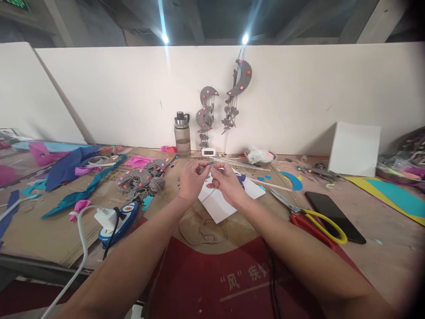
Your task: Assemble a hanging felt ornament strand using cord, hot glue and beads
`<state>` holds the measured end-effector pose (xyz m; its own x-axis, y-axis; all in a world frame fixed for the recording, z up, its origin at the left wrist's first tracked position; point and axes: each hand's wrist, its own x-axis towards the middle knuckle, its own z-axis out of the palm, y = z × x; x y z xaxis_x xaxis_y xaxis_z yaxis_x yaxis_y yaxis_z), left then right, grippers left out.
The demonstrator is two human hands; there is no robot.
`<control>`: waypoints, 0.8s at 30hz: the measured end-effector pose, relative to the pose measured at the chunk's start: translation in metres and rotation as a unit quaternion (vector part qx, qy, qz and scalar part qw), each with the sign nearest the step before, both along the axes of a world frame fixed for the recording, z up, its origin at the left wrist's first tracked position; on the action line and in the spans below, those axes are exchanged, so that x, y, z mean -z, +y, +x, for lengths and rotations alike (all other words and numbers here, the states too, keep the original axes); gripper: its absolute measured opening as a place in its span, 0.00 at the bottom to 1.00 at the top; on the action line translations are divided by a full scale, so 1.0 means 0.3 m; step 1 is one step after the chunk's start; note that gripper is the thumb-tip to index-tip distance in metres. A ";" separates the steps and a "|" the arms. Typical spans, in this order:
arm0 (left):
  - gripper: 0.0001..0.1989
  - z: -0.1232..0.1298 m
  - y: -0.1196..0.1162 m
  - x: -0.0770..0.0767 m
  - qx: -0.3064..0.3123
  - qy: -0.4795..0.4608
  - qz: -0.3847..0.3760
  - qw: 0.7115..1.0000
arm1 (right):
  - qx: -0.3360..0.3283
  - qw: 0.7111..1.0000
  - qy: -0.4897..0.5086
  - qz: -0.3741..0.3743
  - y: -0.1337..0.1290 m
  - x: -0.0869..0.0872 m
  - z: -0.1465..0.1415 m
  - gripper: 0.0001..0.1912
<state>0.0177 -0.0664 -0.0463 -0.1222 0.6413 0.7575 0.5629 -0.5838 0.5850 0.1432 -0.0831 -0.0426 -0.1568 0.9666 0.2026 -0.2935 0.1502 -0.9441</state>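
My left hand (193,180) and my right hand (228,182) meet over the middle of the table, thumbs and forefingers pinched together. Between the fingertips is a bit of grey yarn with a small grey piece (210,163), mostly covered by the fingers. A tail of the yarn (206,241) drops from the hands and lies in loose loops on the cardboard. Beneath the hands lies a white sheet or board (217,212). A dark blue object (240,178), partly hidden, sits just behind my right hand.
Scissors (312,215) with yellow and red handles and a black phone (335,217) lie right. A grey yarn heap with pompoms (142,177) and a power strip (121,223) are left. Behind stand a bottle (182,137), a small clock (208,152) and hanging grey moon mobiles (244,77).
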 end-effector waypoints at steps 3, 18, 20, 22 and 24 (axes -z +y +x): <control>0.04 0.008 -0.004 -0.003 0.005 -0.042 -0.027 0.999 | 0.079 0.991 -0.081 0.076 0.012 0.011 0.013 0.13; 0.07 0.030 -0.010 -0.011 0.137 -0.231 -0.139 0.953 | 0.165 0.956 -0.172 0.173 0.016 0.015 0.019 0.10; 0.07 0.034 -0.009 -0.009 0.149 -0.255 -0.164 0.941 | 0.164 0.960 -0.164 0.155 0.019 0.014 0.018 0.11; 0.07 0.038 -0.011 -0.007 0.154 -0.265 -0.180 0.935 | 0.170 0.962 -0.160 0.142 0.019 0.010 0.018 0.11; 0.07 0.041 -0.013 -0.006 0.160 -0.269 -0.187 0.931 | 0.184 0.960 -0.163 0.132 0.017 0.003 0.020 0.11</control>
<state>0.0300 -0.0702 -0.0445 -0.1762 0.9165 0.3590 -0.0379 -0.3708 0.9279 0.1492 -0.0780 -0.0436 0.0881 0.8905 0.4465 0.1295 0.4342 -0.8915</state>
